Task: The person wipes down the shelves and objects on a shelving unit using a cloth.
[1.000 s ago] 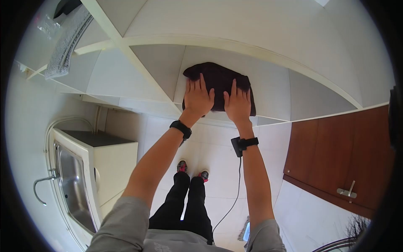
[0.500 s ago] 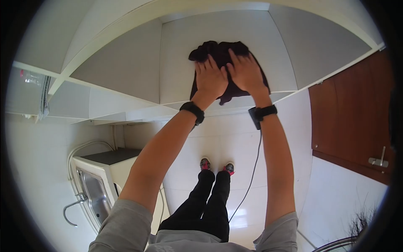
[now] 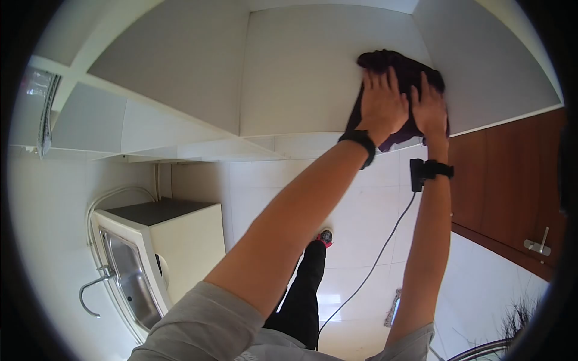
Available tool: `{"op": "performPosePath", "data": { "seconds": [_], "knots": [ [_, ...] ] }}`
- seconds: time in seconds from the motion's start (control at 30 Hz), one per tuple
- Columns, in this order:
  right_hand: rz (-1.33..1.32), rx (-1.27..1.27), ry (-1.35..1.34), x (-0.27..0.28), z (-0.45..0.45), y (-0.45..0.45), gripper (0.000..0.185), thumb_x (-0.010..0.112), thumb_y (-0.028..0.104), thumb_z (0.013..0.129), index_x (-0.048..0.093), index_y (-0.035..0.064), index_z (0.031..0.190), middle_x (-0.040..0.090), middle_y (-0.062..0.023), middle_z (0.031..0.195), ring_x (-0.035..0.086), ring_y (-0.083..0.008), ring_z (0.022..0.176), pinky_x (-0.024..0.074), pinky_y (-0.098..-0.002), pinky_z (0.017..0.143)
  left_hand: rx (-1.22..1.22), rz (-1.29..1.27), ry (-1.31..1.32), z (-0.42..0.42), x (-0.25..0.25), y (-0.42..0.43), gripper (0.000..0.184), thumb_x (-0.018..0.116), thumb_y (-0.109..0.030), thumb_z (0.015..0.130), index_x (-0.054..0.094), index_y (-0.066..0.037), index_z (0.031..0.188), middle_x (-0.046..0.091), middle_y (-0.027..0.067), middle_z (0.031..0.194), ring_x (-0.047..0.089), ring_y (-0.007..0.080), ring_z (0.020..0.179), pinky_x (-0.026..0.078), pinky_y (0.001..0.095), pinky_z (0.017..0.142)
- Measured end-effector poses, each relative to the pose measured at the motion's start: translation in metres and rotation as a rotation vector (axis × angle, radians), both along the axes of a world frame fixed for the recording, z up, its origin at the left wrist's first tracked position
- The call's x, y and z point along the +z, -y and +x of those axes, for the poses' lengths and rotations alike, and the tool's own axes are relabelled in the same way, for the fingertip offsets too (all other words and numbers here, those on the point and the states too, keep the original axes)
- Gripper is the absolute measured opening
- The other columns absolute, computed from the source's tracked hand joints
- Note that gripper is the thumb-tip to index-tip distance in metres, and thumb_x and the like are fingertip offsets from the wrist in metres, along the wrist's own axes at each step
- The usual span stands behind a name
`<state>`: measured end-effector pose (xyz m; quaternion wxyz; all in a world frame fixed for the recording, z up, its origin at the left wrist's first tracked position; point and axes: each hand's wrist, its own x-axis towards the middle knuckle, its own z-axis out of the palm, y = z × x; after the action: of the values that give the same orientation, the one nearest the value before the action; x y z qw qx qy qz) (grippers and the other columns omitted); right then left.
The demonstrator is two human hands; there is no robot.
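A dark purple cloth (image 3: 402,65) lies bunched on the shelf surface (image 3: 301,72), near the compartment's right side wall. My left hand (image 3: 383,107) rests flat on the cloth's left part with the fingers apart. On its right part lies my right hand (image 3: 429,108), palm down and fingers spread. The cloth's lower edge hangs at the shelf's front edge. Black bands are around both wrists, and the right one has a box with a cable.
A white shelf divider (image 3: 162,105) runs along the left. Below left is a sink (image 3: 129,277) with a curved faucet (image 3: 90,295). A brown door (image 3: 500,180) with a handle stands at the right. The cable (image 3: 373,265) trails down from my right wrist.
Both hands and the cloth have moved right along the shelf to beside the side wall. The cloth has changed shape under them, and the camera view has shifted.
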<state>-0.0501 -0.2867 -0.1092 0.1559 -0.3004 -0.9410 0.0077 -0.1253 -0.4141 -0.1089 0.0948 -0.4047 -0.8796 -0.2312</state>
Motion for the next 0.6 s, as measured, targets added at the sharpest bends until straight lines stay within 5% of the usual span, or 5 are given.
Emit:
{"op": "performPosePath", "data": {
  "seconds": [0.13,0.27,0.6],
  "knots": [
    [0.005,-0.007,0.073,-0.006,-0.002,-0.003,0.059,0.039,0.042,0.102,0.039,0.0076,0.150,0.061,-0.0229,0.126,0.056,-0.0414,0.118,0.0373,-0.0509,0.109,-0.097,0.022,-0.025,-0.004,-0.003,0.003,0.068,0.047,-0.034,0.094,0.041,0.014,0.141,0.055,0.0254,0.136,0.046,0.0397,0.131,0.022,0.0498,0.119],
    [0.039,0.000,0.064,-0.009,-0.012,0.012,0.060,0.036,0.042,0.103,0.037,0.0035,0.150,0.060,-0.0256,0.127,0.055,-0.0419,0.119,0.0378,-0.0497,0.108,-0.256,0.015,-0.078,-0.003,-0.008,0.013,0.051,0.048,-0.024,0.092,0.055,0.004,0.134,0.053,0.0202,0.141,0.045,0.0354,0.133,0.026,0.0443,0.118],
    [0.105,0.210,0.051,-0.001,-0.083,0.113,0.056,0.043,0.034,0.101,0.045,-0.0052,0.141,0.065,-0.0259,0.112,0.062,-0.0426,0.102,0.0468,-0.0481,0.096,0.050,-0.025,0.060,-0.061,0.002,0.121,0.064,0.047,-0.031,0.093,0.041,0.008,0.144,0.053,0.0242,0.137,0.042,0.0378,0.135,0.028,0.0433,0.117]
  ]
}}
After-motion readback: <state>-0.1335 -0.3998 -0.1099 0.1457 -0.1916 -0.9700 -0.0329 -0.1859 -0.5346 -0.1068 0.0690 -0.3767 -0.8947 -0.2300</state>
